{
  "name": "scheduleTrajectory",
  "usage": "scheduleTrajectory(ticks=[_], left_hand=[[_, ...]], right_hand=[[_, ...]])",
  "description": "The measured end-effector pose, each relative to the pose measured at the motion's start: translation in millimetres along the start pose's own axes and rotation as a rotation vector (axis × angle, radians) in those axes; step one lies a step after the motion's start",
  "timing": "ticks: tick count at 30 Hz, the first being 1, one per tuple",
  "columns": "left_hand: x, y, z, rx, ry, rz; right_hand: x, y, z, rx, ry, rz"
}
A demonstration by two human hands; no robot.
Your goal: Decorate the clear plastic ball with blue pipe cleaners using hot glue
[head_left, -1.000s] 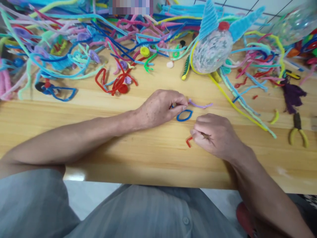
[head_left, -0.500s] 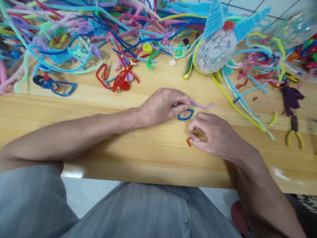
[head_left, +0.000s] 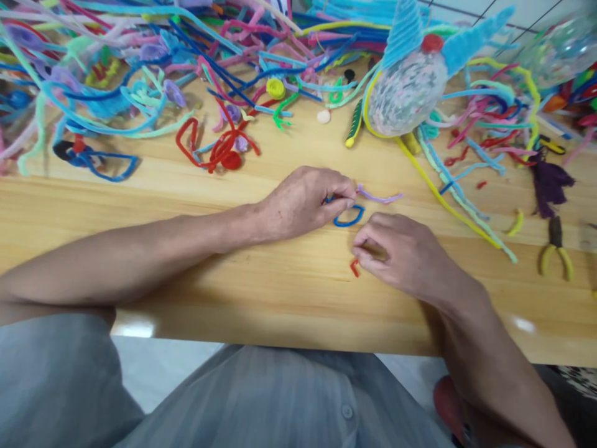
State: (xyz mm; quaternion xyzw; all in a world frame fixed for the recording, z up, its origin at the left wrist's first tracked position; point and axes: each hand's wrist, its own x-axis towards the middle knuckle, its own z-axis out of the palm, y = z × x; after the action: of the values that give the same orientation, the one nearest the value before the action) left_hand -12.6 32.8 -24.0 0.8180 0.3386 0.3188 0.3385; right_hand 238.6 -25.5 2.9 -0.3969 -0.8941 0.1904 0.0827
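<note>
My left hand [head_left: 310,202], at the middle of the table, is closed in a pinch on a blue pipe cleaner [head_left: 349,224] bent into a loop. A thin purple pipe cleaner [head_left: 380,199] sticks out to the right from the same fingertips; how the two join is hidden. Just right of the loop, my right hand [head_left: 403,255] has thumb and index finger pressed together at the end of a short, bent red pipe cleaner [head_left: 355,269]. The red piece points down toward the front edge, and its upper end is hidden by the fingertips.
Tangled pipe cleaners [head_left: 140,56] cover the back of the table. A speckled ball figure with blue ears [head_left: 405,93] stands at back right. Yellow-handled pliers [head_left: 556,249] lie at the right, below a purple tassel [head_left: 550,180]. A red pipe cleaner shape [head_left: 224,146] lies farther back.
My right hand's thumb and index finger parted half a second ago and are now pinched together by the red pipe cleaner. My left hand has stayed in its pinch.
</note>
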Motion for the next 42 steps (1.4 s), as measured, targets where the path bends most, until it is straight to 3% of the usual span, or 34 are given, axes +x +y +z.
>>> scheduleTrajectory(ticks=[7, 13, 16, 23, 28, 33, 38, 42], left_hand=[[0.0, 0.9, 0.1, -0.013, -0.015, -0.007], [-0.1, -0.7, -0.5, -0.018, -0.005, 0.008], [0.0, -1.0, -0.8, -0.020, 0.016, 0.015], [0.9, 1.8, -3.7, -0.082, 0.069, -0.044], [2.7, -2.1, -5.7, -0.071, 0.114, -0.075], [4.0, -5.0, -9.6, -0.026, 0.150, -0.087], [3.3, -10.1, -8.2, -0.029, 0.149, -0.079], [3.0, -14.2, -6.7, -0.031, 0.149, -0.084]], right_hand=[[1.9, -4.4, -0.4, -0.035, 0.029, 0.056], [-10.9, 12.3, -27.0, 0.025, 0.407, 0.258], [-12.0, 16.1, -29.6, 0.040, 0.496, 0.410], [-8.4, 26.6, -36.4, 0.032, 0.451, 0.330], [-12.1, 38.0, -40.5, 0.057, 0.499, 0.507], [-13.2, 32.9, -47.2, 0.044, 0.578, 0.611], [-30.3, 25.0, -61.7, 0.076, 0.351, 0.514], [-59.5, 26.0, -49.9, 0.080, 0.221, 0.367]])
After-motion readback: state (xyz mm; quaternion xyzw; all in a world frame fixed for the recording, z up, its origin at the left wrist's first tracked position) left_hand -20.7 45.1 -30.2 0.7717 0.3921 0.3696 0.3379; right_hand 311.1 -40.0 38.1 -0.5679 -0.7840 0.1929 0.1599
